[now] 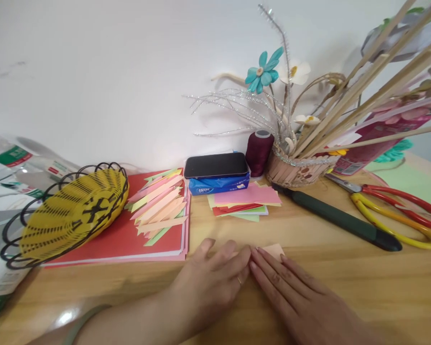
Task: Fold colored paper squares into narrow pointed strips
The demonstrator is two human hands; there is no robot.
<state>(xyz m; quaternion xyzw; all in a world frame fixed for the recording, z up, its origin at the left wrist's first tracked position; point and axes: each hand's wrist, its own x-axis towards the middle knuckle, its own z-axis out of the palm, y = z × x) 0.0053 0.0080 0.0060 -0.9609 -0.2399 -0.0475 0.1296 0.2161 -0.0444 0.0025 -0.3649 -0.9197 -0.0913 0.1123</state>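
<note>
A small peach paper (pixel 275 250) lies on the wooden table (pixel 391 292), mostly covered by my fingers. My right hand (pixel 294 292) rests flat over it with the fingers stretched out. Beside it, my left hand (pixel 219 278) has its fingers bent and spread, and its fingertips meet those of the right hand at the paper's left side. Whether the left fingertips pinch the paper's edge is hidden. Behind the hands is a small stack of coloured paper squares (pixel 246 196), pink on top.
Folded paper strips (pixel 160 206) lie on red sheets (pixel 104 247) beside a yellow basket (pixel 75 215). A phone (pixel 215 165) tops a blue packet (pixel 219 184), near maroon thread (pixel 259 153) and a flower basket (pixel 298 172). A green-handled tool (pixel 337 215) and scissors (pixel 398 201) lie right.
</note>
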